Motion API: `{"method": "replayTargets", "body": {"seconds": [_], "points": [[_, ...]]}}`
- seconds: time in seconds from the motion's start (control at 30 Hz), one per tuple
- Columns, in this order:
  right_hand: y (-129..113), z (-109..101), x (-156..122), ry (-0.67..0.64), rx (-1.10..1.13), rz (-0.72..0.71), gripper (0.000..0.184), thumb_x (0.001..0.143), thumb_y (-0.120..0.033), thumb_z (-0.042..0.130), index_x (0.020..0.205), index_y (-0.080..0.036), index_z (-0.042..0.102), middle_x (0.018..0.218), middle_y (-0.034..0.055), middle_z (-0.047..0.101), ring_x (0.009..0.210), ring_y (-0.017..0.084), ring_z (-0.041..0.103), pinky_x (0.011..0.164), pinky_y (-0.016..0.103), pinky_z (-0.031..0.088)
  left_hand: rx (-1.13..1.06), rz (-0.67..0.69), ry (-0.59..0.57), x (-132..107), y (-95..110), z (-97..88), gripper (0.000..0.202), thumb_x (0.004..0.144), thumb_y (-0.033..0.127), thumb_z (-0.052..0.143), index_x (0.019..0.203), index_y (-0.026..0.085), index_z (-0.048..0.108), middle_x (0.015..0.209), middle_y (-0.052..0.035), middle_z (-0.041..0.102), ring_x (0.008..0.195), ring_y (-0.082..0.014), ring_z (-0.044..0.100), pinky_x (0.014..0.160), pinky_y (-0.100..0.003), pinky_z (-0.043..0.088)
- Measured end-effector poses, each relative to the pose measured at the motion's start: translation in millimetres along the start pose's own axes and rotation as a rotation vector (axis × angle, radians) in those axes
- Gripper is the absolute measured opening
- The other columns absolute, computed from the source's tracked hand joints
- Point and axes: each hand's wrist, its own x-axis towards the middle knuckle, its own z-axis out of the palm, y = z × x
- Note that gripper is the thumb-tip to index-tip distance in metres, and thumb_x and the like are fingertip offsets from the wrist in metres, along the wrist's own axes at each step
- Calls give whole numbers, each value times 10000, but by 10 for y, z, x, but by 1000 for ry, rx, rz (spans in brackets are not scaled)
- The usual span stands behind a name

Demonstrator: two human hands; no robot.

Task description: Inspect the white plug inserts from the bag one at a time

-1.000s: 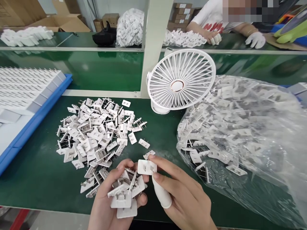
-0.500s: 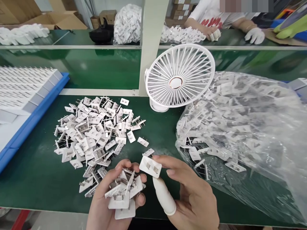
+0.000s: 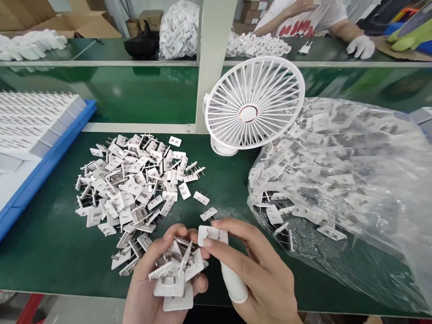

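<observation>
My left hand (image 3: 148, 292) is cupped palm up at the table's near edge, closed around a handful of white plug plates (image 3: 175, 272) with metal prongs. Just to its right, my right hand (image 3: 259, 279) pinches a single white plug plate (image 3: 212, 235) between thumb and fingers, right against the handful. A white rubber cot (image 3: 233, 283) covers one right finger. A loose pile of the same plates (image 3: 135, 189) lies on the green table (image 3: 54, 247) just beyond my left hand.
A clear plastic bag (image 3: 344, 180) full of plates fills the right side. A small white fan (image 3: 253, 105) stands by a white post (image 3: 209, 63). A blue tray (image 3: 40, 171) of racked parts sits left. Across the bench, another person's gloved hand (image 3: 361, 46) rests.
My right hand has turned the single plate and brought it left and down against the handful in my left hand. The person opposite moved a hand away, leaving a plug on their bench.
</observation>
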Motion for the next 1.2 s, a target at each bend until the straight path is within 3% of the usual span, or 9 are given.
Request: {"method": "replayTargets", "body": {"seconds": [0.17, 0.37, 0.53, 0.73, 0.87, 0.97, 1.07, 1.2], "points": [[-25, 24, 26, 21, 45, 39, 278, 777, 31, 486, 917, -191, 578, 957, 120, 638, 834, 196, 658, 645, 280, 559, 23, -19, 4, -5, -6, 24, 317, 893, 119, 398, 740, 153, 673, 672, -55, 666, 560, -147, 635, 460, -238, 535], [-26, 44, 43, 34, 95, 41, 277, 779, 31, 501, 817, -233, 428, 944, 102, 659, 845, 200, 653, 633, 304, 541, 67, 16, 86, -47, -9, 97, 364, 903, 125, 352, 707, 153, 658, 610, -51, 648, 509, -141, 612, 439, -224, 512], [-21, 45, 31, 27, 85, 23, 298, 755, 64, 476, 784, -223, 399, 963, 105, 644, 857, 196, 633, 660, 321, 526, 28, -20, 2, -35, -7, 20, 335, 905, 133, 379, 743, 157, 671, 671, -59, 663, 588, -165, 650, 461, -240, 528], [104, -67, -196, 22, 67, 172, 291, 747, 36, 473, 866, -229, 448, 973, 78, 643, 886, 193, 629, 705, 324, 525, -61, -1, 96, 19, 23, -29, 228, 872, 120, 456, 738, 154, 637, 756, -43, 627, 677, -179, 661, 489, -238, 530], [261, -216, -476, -117, -131, 235, 242, 791, -15, 479, 893, -234, 492, 982, 78, 666, 936, 231, 625, 697, 334, 531, -118, 1, 131, 17, 53, -25, 224, 882, 128, 452, 746, 148, 629, 760, -49, 623, 676, -182, 665, 490, -235, 538], [290, -297, -607, -190, -253, 281, 214, 829, -91, 489, 991, -228, 511, 1095, 103, 643, 1056, 271, 575, 759, 391, 530, -143, -38, 135, 18, 48, -44, 242, 895, 142, 438, 761, 142, 639, 780, -69, 645, 715, -202, 684, 526, -261, 566], [206, -310, -592, -193, -289, 307, 262, 859, -178, 514, 1117, -218, 487, 1214, 121, 581, 1150, 288, 504, 837, 438, 504, -165, -94, 156, 35, 18, -71, 234, 891, 162, 459, 769, 146, 658, 805, -94, 681, 787, -246, 704, 570, -321, 592], [96, -221, -394, -162, -258, 253, 278, 884, -180, 499, 1161, -191, 478, 1189, 129, 582, 1137, 271, 501, 886, 436, 481, -167, -120, 249, 53, -27, -64, 236, 892, 177, 470, 776, 145, 673, 807, -111, 720, 808, -268, 714, 584, -352, 599]]}}
